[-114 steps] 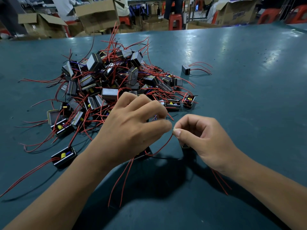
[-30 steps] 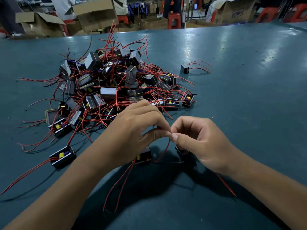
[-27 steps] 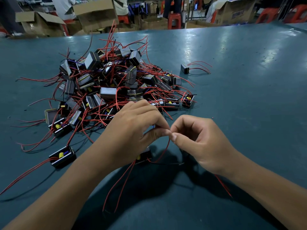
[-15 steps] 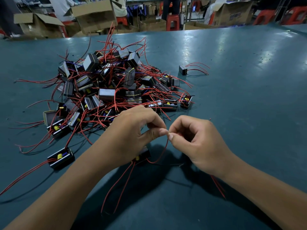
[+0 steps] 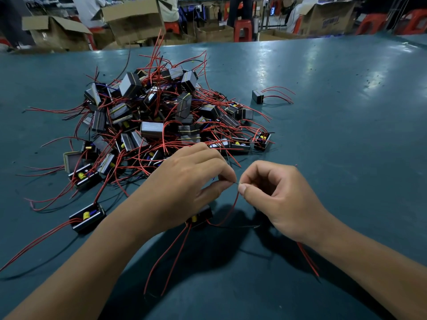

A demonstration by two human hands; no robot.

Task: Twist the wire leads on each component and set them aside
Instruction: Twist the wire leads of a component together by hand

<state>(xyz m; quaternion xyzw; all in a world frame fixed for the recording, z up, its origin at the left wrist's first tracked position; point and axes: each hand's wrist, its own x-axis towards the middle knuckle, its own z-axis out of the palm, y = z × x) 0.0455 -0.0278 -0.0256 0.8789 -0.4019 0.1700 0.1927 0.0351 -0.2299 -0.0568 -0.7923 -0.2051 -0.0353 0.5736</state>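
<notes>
We see both hands meeting just above the teal table (image 5: 335,135), low and near the centre of the view. The left hand (image 5: 184,181) has its fingers curled, with thumb and forefinger pressed together on the bare tip of a red wire lead (image 5: 232,205). The right hand (image 5: 275,192) faces it from three o'clock, its fingers curled too, thumb and forefinger pinching the same tip, so the two pinches nearly touch and only a short dark stub of wire shows between them.

From that pinch the lead drops toward six o'clock and bends back toward eight o'clock to a small black component (image 5: 201,217) lying on the table under the left hand. The component sits just below the left palm, apart from the fingertips and joined to them only by the lead. More red leads (image 5: 166,262) run from it toward seven o'clock across the table. Another red wire (image 5: 308,260) shows under the right wrist at five o'clock; we cannot tell what it belongs to.

At eleven o'clock from the hands lies a big pile of components (image 5: 161,116), tangled in red wires. One single component (image 5: 257,97) lies apart at one o'clock from the pile's edge, its leads pointing to three o'clock. Cardboard boxes (image 5: 134,19) and red stools (image 5: 242,28) stand beyond the far table edge.
</notes>
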